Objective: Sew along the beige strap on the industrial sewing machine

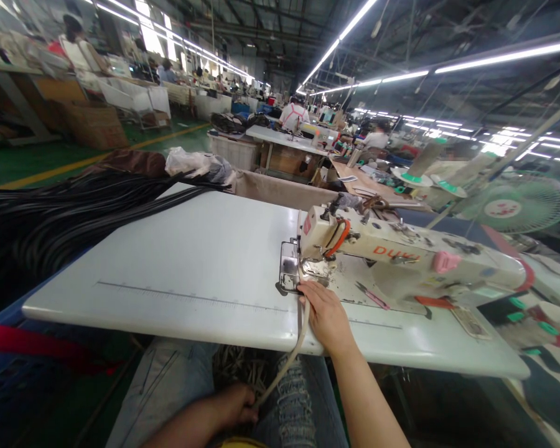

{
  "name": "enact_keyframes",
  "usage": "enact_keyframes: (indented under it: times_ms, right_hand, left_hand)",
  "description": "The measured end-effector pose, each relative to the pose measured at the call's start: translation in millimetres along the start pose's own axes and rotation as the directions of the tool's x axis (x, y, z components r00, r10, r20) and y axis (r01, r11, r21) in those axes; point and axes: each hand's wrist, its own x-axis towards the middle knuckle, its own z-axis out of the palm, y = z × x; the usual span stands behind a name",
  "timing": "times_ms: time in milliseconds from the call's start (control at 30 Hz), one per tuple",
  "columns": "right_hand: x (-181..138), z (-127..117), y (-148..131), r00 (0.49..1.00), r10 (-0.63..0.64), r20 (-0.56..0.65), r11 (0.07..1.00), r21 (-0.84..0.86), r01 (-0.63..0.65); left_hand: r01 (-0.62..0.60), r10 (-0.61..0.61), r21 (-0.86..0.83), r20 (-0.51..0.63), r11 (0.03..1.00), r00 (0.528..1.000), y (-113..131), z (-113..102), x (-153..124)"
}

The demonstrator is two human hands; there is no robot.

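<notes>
Right hand (325, 314) lies flat on the white table (182, 261), fingertips at the needle plate (289, 274) of the cream sewing machine (401, 255), pressing a pale strip (302, 330) that hangs over the table edge down to the left hand (233, 407), which grips it at the lap. Black cords (74, 211) lie piled at the table's far left; pink scissors (372, 297) rest on the machine bed, green fan (518, 202) stands far right.

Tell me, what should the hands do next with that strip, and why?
Probably feed the strip onward under the needle. The right hand already presses it flat at the machine, and the left hand holds its slack below the table, so it looks lined up.
</notes>
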Motion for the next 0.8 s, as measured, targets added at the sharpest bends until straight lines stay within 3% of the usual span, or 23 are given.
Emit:
enact_keyframes:
  times_ms: [400, 800]
  right_hand:
    - [0.1, 0.1, -1.7, 1.0, -0.008, -0.004, 1.0, -0.008, 0.008]
    - [-1.1, 0.1, -1.5, 1.0, -0.002, -0.007, 1.0, -0.005, 0.002]
  left_hand:
    - [0.012, -0.012, 0.033, 0.005, 0.999, 1.0, 13.2, -6.5, -11.9]
    - [0.009, -0.009, -0.009, 0.01, 1.0, 1.0, -1.3, 0.4, 0.3]
